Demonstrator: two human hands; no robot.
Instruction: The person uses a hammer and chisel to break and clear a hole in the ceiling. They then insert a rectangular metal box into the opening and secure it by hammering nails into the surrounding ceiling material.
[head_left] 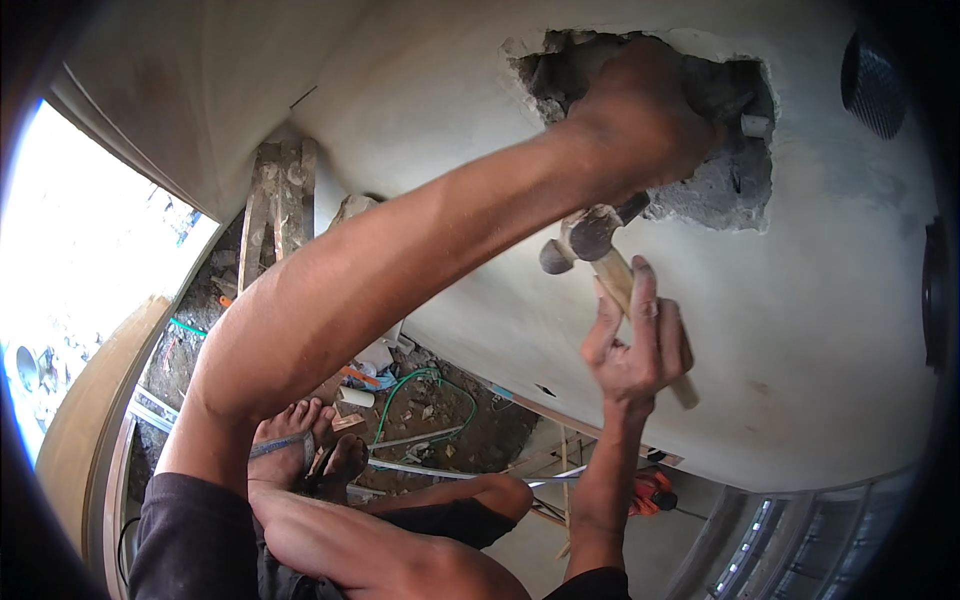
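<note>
Forearm, left (400, 255): slants up to the hole (725, 195), elbow bent.
Left hand (650, 110): in front of hole, knuckles up, blurred, fingers hidden; can't tell if open or closed.
Right hand (640, 355): below hole, wrist raised, gripping hammer (617, 283) by handle, index finger pointing up.
Hammer: just below hole, head up, handle slanting down-right; dark rounded metal head, pale wooden handle.
Hole: ragged edge, rough grey inside, pale pipe end (757, 126) at its right side.
</note>
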